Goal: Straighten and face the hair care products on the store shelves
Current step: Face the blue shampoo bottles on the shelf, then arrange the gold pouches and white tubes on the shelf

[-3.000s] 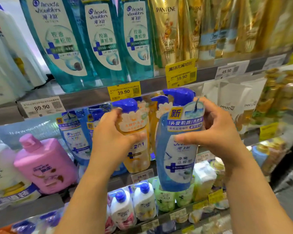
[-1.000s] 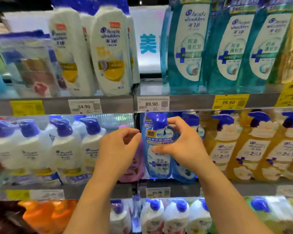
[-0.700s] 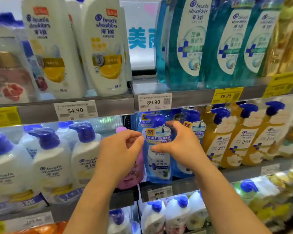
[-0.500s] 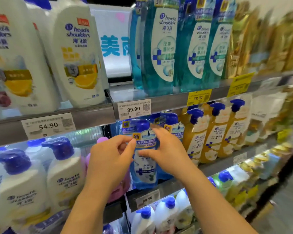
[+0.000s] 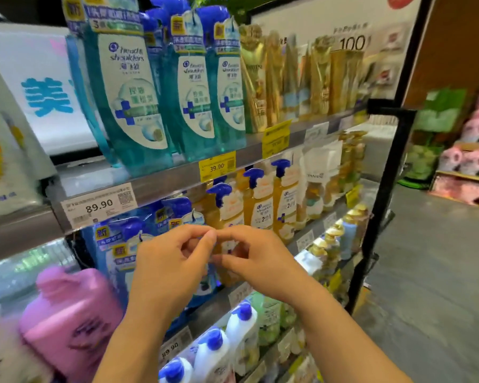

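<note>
Blue pump bottles (image 5: 127,252) upright at middle shelf front edge (image 5: 263,291), long axis vertical, just behind left hand (image 5: 169,269). Right hand (image 5: 257,261) nearer amber bottles (image 5: 260,205). Both hands: fingers loosely curled, fingertips meeting, holding nothing visible.

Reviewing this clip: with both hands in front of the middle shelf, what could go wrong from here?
1. The left hand and right hand hover, fingers loosely curled and holding nothing, in front of the blue pump bottles; a careless reach could knock one over.
2. The amber pump bottles stand tightly packed, so nudging one may turn its neighbours off-face.
3. The frame is motion-blurred, so label alignment may be misjudged.
</note>
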